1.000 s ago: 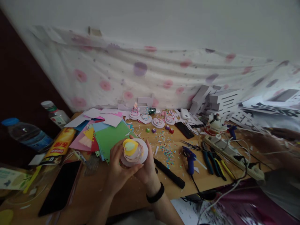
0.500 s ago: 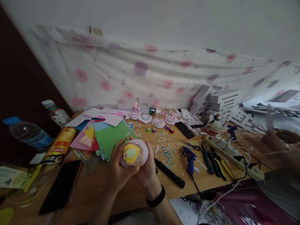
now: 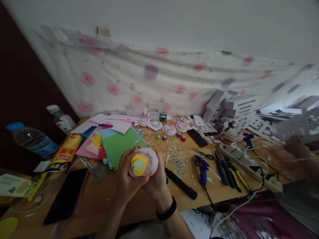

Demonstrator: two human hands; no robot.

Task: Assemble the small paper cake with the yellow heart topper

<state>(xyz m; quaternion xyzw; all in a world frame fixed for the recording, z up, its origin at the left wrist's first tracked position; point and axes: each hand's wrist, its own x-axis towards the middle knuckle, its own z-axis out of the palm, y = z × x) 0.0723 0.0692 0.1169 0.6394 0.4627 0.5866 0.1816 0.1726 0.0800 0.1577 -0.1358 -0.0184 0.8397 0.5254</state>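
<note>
Craft cake [image 3: 147, 156] sits between both palms, lifted over the near edge of the tabletop [image 3: 94, 202]. Its round top faces up and back toward the wearer, leaning a little to the left, so the short upright axis runs nearly along the line of sight; the piece looks broader than tall, though its height is foreshortened. A flat yellow heart [image 3: 136, 171] with a paler centre covers the top; which way its tip points I cannot make out. Behind it spreads a smooth, matte white disc [image 3: 155, 160], with a pale, bumpy trim curving around the tier.

The left hand [image 3: 127, 182] grasps the cake from the left side, fingers curled around it; the right hand [image 3: 155, 187] cups the disc from the right and below, above a black wristband [image 3: 166, 212].

Beyond lie a green sheet [image 3: 119, 144] with a row of punched holes, white discs [image 3: 169, 130] ringed with beads, and grainy, many-coloured confetti [image 3: 178, 161]. A ribbed black stick [image 3: 183, 186] and a blue plastic glue gun [image 3: 203, 171] rest on the woodgrain to the right.
</note>
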